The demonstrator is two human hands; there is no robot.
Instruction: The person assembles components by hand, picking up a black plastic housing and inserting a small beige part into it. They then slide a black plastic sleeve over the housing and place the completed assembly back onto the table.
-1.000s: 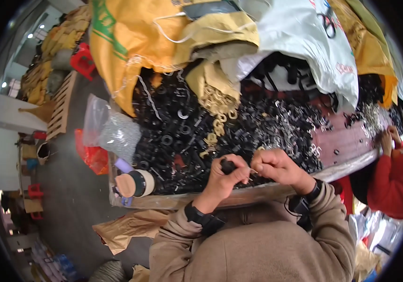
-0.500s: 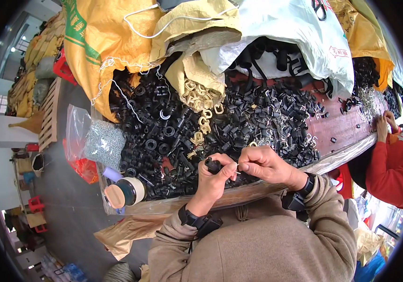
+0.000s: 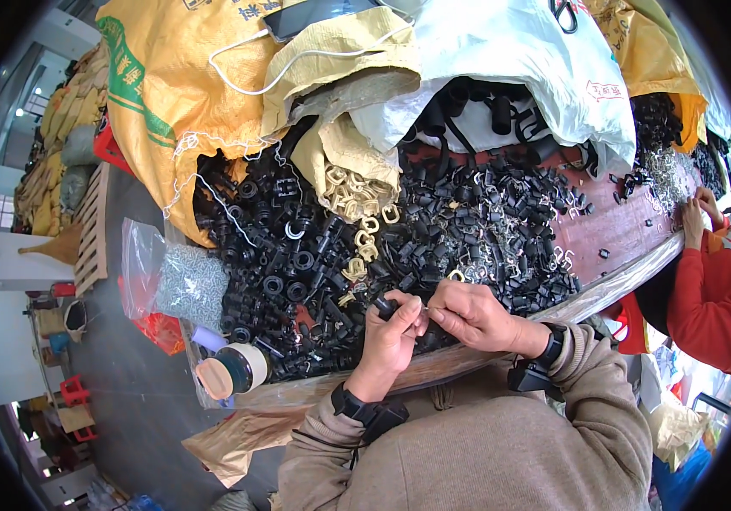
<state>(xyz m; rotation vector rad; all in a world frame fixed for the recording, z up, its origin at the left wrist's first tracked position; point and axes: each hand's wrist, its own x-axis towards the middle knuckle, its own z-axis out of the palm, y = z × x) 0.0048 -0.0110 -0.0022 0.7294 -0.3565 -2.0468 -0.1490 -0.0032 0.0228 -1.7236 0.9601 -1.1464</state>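
Observation:
My left hand [image 3: 391, 339] is closed around a black plastic part [image 3: 385, 307], whose dark end shows at the thumb. Close beside it, my right hand [image 3: 478, 317] is pinched at the fingertips. A thin, pale piece shows between the two hands, too small to name. Both hands hover over the near edge of a table heaped with black plastic parts [image 3: 468, 204]. Cream-coloured metal loops [image 3: 357, 194] spill from a sack mouth onto the heap beyond my hands.
A clear bag of small silvery pieces [image 3: 191, 285] and a dark jar with a wooden lid [image 3: 238, 368] stand at the left. Yellow sacks [image 3: 169, 77] and a white sack [image 3: 502, 60] line the back. At the right, another person's hands [image 3: 698, 217] work over the table.
The whole view has shifted slightly. My hands stay together, and the left has turned a little, so less of the black part shows. The pale piece between the hands is less visible.

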